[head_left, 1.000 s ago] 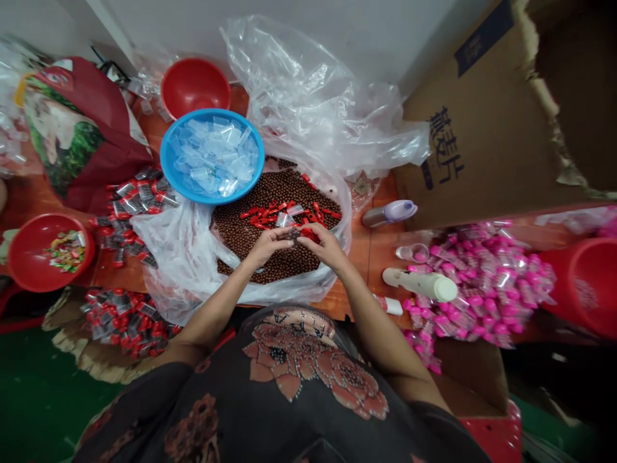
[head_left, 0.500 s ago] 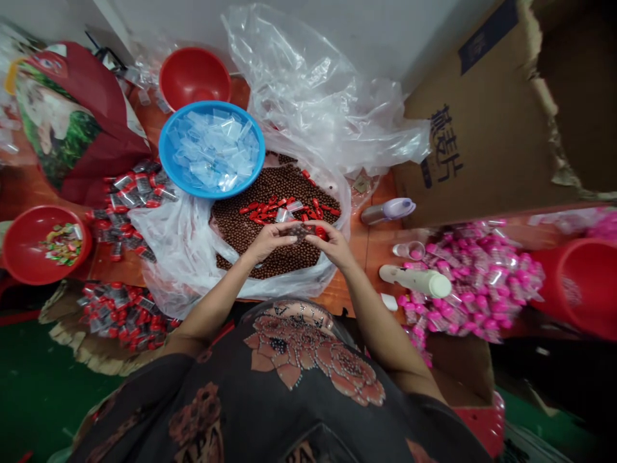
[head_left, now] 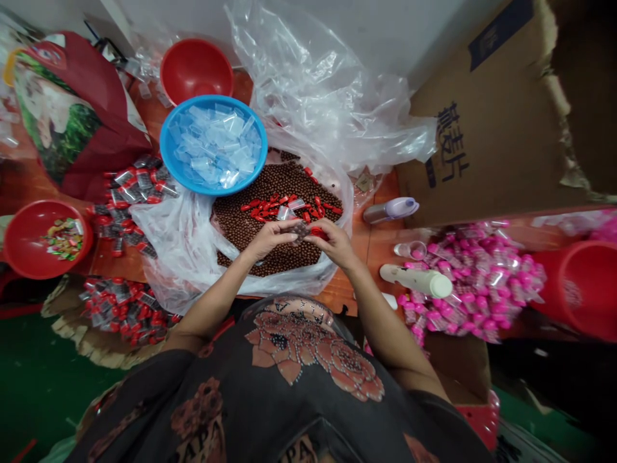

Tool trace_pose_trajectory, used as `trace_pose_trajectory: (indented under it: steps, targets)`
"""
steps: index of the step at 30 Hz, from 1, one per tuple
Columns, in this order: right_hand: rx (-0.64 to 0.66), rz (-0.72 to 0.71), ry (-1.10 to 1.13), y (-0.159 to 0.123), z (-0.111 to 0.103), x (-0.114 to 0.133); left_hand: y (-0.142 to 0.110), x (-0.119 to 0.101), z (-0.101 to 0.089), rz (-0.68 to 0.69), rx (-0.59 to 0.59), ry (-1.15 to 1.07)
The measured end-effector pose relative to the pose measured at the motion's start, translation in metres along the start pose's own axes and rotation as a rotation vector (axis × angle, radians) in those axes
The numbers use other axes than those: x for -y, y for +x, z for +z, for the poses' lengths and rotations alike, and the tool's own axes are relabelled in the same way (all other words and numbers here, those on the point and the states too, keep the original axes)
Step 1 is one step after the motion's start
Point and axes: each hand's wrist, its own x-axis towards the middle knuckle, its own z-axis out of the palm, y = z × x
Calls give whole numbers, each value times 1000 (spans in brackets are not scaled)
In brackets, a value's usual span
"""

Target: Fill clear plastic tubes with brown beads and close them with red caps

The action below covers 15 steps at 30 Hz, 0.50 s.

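Observation:
My left hand [head_left: 274,239] is closed on a small clear plastic container [head_left: 299,230] filled with dark brown balls. My right hand [head_left: 336,243] meets it from the other side, its fingers closed round a red cap [head_left: 317,232] at the container's end. Fingers partly cover both pieces, so I cannot tell whether the cap is seated. Beneath both hands spreads a heap of small brown balls [head_left: 270,254] on clear plastic sheeting [head_left: 176,247]. Loose red caps [head_left: 274,207] and a few clear empty containers [head_left: 289,210] lie on the heap just beyond my fingers.
A blue basin [head_left: 166,157] of clear containers stands behind left, near a red bowl [head_left: 197,71]. Filled red-capped containers [head_left: 125,308] pile up at left, beside a red bowl [head_left: 17,247] with colourful bits. Rightward are a bottle [head_left: 414,280], pink-capped pieces [head_left: 472,283] and a large carton [head_left: 443,148].
My hands stay together over the heap with the container and cap between them; the fingers have shifted only slightly. The whole view has tilted a little.

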Motion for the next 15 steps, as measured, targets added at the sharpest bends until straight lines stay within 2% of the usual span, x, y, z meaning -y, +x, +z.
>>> trace_pose_trajectory:
  steps: [8, 10, 15]
  targets:
    - [107, 60, -25, -4, -3, 7, -5, 0, -1, 4, 35, 43]
    - [129, 27, -89, -5, -5, 8, -6, 1, -1, 4, 31, 38]
    - [235, -163, -284, -4, -12, 12, -10, 2, -1, 9, 17, -8]
